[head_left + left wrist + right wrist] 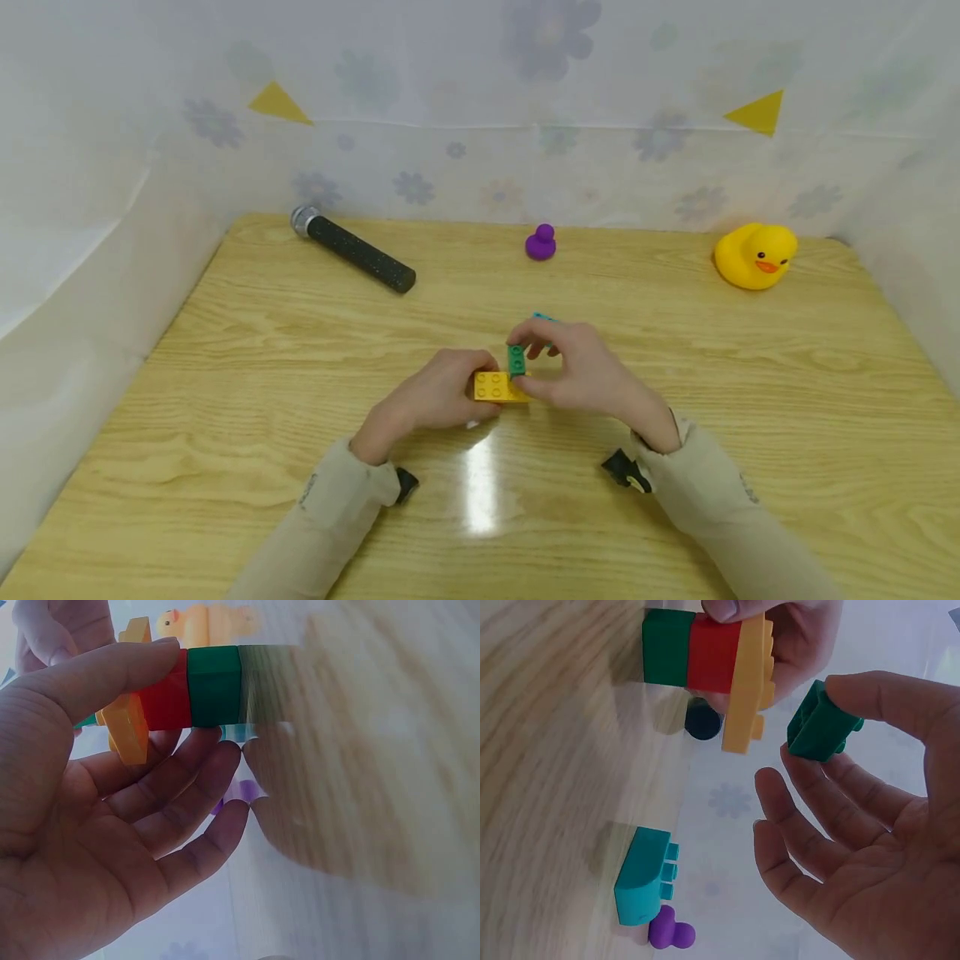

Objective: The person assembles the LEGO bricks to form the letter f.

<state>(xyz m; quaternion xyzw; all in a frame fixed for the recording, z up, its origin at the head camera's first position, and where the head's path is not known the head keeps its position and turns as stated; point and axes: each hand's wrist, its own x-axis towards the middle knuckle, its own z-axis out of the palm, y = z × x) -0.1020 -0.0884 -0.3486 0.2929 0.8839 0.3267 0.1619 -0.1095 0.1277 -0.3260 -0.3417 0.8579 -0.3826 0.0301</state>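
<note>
My left hand (442,390) grips a stack of toy building bricks from the side, thumb on the near face. The stack has a thin yellow brick (492,387) on top, a red brick (714,652) under it and a green brick (666,646) at the bottom, standing on the table. A small green two-stud brick (821,724) is pinched between thumb and fingers of my right hand (592,371). It is held just above the yellow brick's right part, apart from it in the right wrist view. Behind the right fingers lies a teal brick (641,874), mostly hidden in the head view.
A black microphone (360,252) lies at the back left of the wooden table (225,500). Along the back edge stand a small purple knobbed object (541,243) and, farther right, a yellow rubber duck (752,257). Flower-patterned cloth (450,83) encloses the back and sides.
</note>
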